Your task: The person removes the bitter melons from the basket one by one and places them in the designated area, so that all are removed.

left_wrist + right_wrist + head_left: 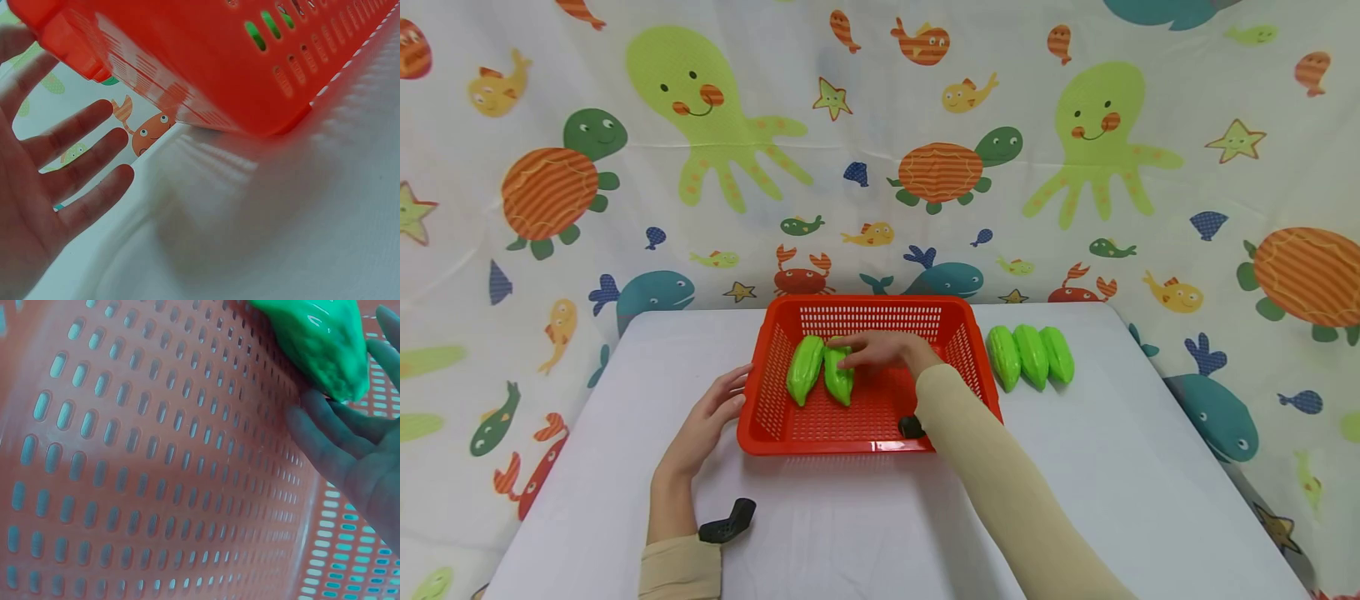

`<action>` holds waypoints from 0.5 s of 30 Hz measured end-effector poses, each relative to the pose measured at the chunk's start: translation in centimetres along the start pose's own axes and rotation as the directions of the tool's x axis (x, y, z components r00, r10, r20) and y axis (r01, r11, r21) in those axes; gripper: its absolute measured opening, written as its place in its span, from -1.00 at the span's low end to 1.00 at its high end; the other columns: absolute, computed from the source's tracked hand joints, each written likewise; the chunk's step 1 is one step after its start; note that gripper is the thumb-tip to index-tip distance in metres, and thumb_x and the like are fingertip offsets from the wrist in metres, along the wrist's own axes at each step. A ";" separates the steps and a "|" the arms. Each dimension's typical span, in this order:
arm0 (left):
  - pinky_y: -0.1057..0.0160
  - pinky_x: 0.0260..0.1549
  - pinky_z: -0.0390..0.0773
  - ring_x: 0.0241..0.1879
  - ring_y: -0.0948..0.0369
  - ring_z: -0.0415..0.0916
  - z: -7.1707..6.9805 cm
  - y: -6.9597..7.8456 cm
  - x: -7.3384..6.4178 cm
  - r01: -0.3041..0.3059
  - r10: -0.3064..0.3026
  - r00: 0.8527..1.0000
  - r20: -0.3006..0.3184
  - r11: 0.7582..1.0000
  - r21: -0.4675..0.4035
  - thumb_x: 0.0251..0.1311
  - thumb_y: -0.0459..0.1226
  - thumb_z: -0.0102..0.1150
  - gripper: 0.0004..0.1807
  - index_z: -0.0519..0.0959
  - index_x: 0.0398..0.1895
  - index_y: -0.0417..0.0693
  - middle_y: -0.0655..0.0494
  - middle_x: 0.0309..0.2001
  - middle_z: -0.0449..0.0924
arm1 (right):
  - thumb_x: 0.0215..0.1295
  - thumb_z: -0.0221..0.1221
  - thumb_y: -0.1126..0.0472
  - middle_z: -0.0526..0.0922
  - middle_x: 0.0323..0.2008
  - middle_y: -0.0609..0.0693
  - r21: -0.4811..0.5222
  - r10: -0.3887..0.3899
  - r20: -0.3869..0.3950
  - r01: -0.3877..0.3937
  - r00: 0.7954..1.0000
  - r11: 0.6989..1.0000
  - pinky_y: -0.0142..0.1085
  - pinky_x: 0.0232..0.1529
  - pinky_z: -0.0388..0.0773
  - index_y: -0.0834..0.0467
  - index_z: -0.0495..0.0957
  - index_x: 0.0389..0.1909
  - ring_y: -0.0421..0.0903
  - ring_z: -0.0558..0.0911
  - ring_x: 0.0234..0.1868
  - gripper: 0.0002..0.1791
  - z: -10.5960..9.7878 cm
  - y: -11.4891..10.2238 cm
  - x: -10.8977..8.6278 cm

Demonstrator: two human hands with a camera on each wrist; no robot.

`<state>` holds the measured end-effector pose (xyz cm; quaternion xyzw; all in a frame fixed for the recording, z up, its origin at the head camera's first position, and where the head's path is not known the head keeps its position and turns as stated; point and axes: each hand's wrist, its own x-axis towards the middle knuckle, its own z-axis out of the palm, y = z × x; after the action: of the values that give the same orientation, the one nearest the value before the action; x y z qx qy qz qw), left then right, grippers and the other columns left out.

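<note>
Inside the red plastic basket (880, 446) lie two glossy, ridged green star fruits. The left star fruit (805, 369) lies beside the left wall; the other star fruit (839, 385) is just right of it. My right hand (880, 348) reaches into the basket and holds that second fruit, its fingers and thumb about the upper part. In the right wrist view, fingertips touch the end of the star fruit (325, 347). My left hand (703, 425) rests against the basket's left side, fingers extended; in the left wrist view the hand (56, 169) has spread fingers.
Right of the basket, three more star fruits (1032, 357) lie side by side on the white table (850, 533). A patterned sea-animal curtain (865, 125) hangs behind. Black wrist devices show at the left wrist and near the right forearm.
</note>
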<state>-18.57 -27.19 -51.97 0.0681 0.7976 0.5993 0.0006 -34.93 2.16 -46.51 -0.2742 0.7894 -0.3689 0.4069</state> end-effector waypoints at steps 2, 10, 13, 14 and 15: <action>0.34 0.03 0.46 0.29 0.12 0.24 0.0 -0.1 0.1 0.002 -0.002 1.000 0.001 1.000 -0.004 0.46 -0.07 -0.07 -0.43 0.18 0.50 0.15 -0.05 0.40 0.24 | 0.41 0.14 0.06 0.15 0.46 0.03 0.006 0.011 0.010 -0.011 1.000 1.000 -0.09 0.34 0.28 -0.14 0.18 0.49 0.01 0.21 0.40 -0.34 0.0 0.0 0.0; 0.33 0.03 0.47 0.30 0.08 0.23 -0.1 0.0 0.2 0.009 -0.009 1.000 0.000 1.000 -0.002 0.45 -0.07 -0.06 -0.42 0.17 0.50 0.15 -0.05 0.41 0.23 | 0.35 0.20 0.04 0.17 0.45 0.01 -0.010 0.034 0.004 -0.034 0.999 0.999 -0.08 0.32 0.31 -0.18 0.21 0.48 0.01 0.22 0.39 -0.30 -0.1 -0.3 -0.1; 0.33 0.03 0.46 0.30 0.09 0.23 -0.2 0.0 0.2 0.010 -0.010 1.000 0.000 1.000 0.001 0.45 -0.07 -0.06 -0.42 0.17 0.50 0.15 -0.05 0.41 0.23 | 0.30 0.25 0.02 0.21 0.43 -0.01 -0.027 0.033 -0.041 -0.034 0.999 0.999 -0.03 0.36 0.22 -0.18 0.28 0.44 0.01 0.20 0.39 -0.31 -0.2 -0.1 0.1; 0.33 0.03 0.46 0.30 0.09 0.23 -0.2 0.0 0.2 0.010 -0.010 1.000 0.000 1.000 0.002 0.45 -0.07 -0.06 -0.42 0.18 0.50 0.15 -0.05 0.41 0.23 | 0.28 0.26 0.02 0.23 0.42 -0.01 -0.031 0.030 -0.056 -0.032 0.998 0.999 -0.02 0.37 0.20 -0.17 0.31 0.43 0.01 0.21 0.38 -0.32 -0.2 -0.1 0.1; 0.33 0.03 0.46 0.30 0.10 0.23 -0.2 0.0 0.2 0.009 -0.009 1.000 0.000 1.000 0.002 0.45 -0.07 -0.06 -0.42 0.18 0.50 0.15 -0.05 0.41 0.24 | 0.28 0.27 0.02 0.25 0.42 -0.01 -0.037 0.025 -0.069 -0.028 0.997 0.999 -0.01 0.38 0.18 -0.16 0.33 0.42 0.01 0.22 0.37 -0.32 -0.3 0.0 0.2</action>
<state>-18.78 -27.39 -51.87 0.0644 0.7985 0.5985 0.0035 -35.23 2.13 -46.47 -0.2587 0.8132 -0.3577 0.3793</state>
